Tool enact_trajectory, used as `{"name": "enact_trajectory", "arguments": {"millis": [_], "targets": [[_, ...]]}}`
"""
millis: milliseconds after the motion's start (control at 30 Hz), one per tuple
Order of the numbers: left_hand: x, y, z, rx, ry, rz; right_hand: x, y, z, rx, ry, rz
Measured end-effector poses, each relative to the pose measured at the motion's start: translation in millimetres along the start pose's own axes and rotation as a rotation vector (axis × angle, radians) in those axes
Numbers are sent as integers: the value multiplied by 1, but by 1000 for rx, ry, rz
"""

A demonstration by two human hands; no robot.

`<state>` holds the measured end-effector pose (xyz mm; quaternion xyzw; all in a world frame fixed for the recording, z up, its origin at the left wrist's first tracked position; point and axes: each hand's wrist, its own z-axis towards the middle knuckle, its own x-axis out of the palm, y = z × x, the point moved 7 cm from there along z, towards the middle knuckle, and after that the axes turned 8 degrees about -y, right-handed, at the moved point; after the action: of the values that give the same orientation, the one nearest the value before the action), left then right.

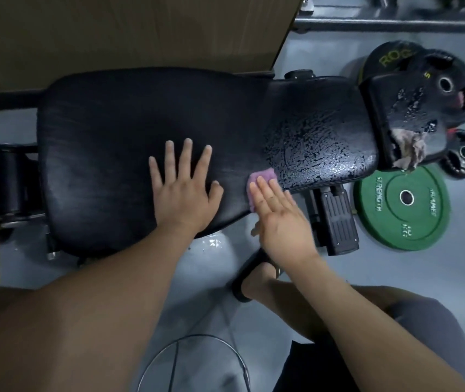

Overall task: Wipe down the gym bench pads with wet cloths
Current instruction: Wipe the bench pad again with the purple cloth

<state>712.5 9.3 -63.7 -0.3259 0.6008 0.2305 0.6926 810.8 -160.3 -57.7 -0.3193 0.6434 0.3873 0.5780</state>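
Observation:
A long black bench pad [118, 117] runs left to right across the view. Its right part [319, 137] is cracked and beaded with water. My left hand [184, 188] lies flat on the pad, fingers spread and straight. My right hand [279, 219] presses a small purple cloth [262, 176] against the pad's near edge with straight fingers; most of the cloth is hidden under them. A smaller worn pad [401, 108] sits past the right end, its torn corner [408, 149] showing stuffing.
A green weight plate [381, 205] and several black plates [452, 86] lie on the grey floor at the right. A brown board [112, 29] stands behind the bench. The bench frame [336, 219] juts out below the pad. My sandalled foot [256, 275] stands near it.

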Motion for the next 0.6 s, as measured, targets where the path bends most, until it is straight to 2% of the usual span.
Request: {"name": "enact_trajectory", "arguments": {"millis": [100,167,233,300,367,433,500,567,600], "targets": [[2,1,0,-13,-18,22,-11,-51,11,209,-93,26],[1,0,1,-8,-29,23,-14,-42,15,272,-186,65],[2,-2,0,0,-30,25,-10,-3,10,168,-205,71],[2,-1,1,1,-31,33,-5,24,1,-4,-152,97],[1,-1,1,2,-30,31,-7,7,3,-96,-120,102],[1,-2,1,6,-29,31,-8,-42,10,34,-102,79],[2,-2,1,13,-27,32,-17,-82,16,272,-192,87],[1,-2,1,22,-26,34,-20,-70,18,369,-245,88],[1,-2,2,25,-23,33,-18,-51,18,331,-238,85]]}}
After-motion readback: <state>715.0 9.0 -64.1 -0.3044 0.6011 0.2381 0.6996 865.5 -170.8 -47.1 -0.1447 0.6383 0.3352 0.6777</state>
